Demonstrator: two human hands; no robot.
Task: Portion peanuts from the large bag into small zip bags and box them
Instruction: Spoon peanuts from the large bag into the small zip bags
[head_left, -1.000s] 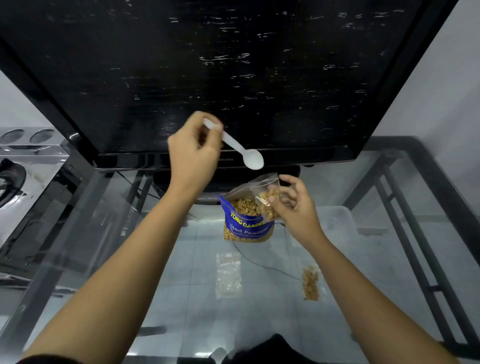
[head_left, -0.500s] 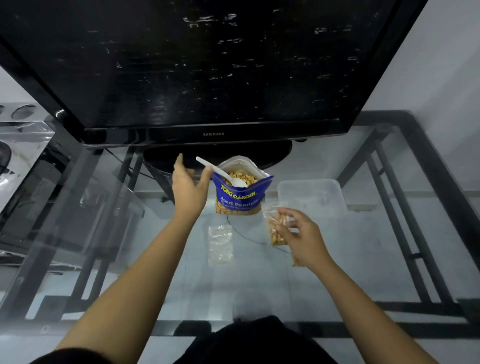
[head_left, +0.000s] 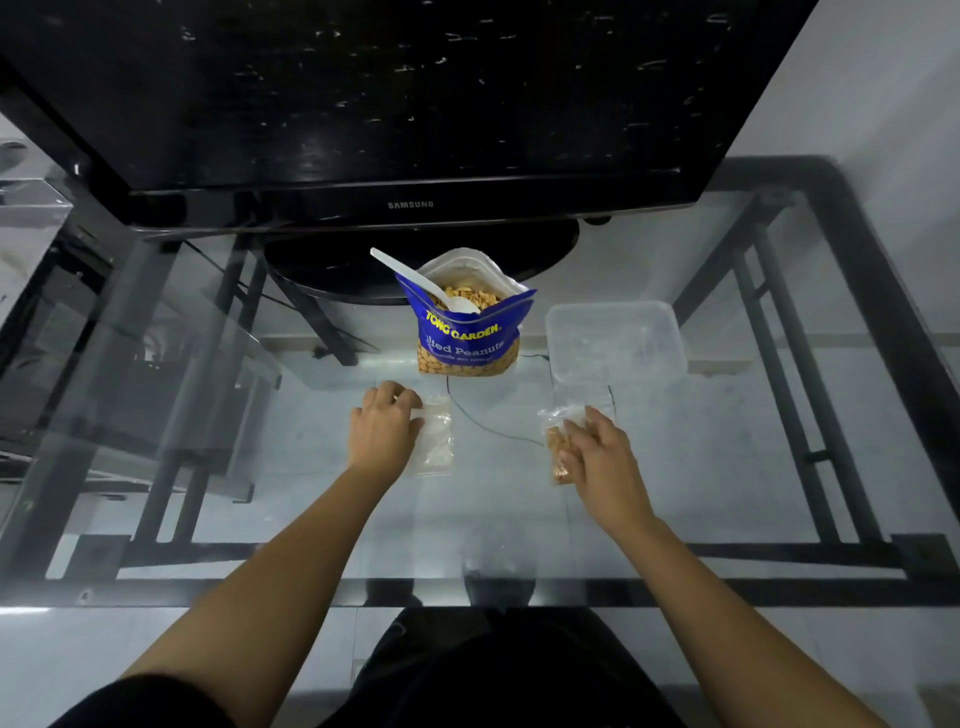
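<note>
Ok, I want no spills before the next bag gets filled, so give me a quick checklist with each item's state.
1. Peanut bag upright and open: ok.
2. Spoon parked in the peanut bag: ok.
3. Left hand on the empty zip bag: ok.
4. Filled zip bag under the right hand sealed: cannot tell.
5. Box open and within reach: ok.

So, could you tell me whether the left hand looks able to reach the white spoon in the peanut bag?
Probably yes: the left hand lies just short of the peanut bag, and the spoon handle juts out leftward, unobstructed.
</note>
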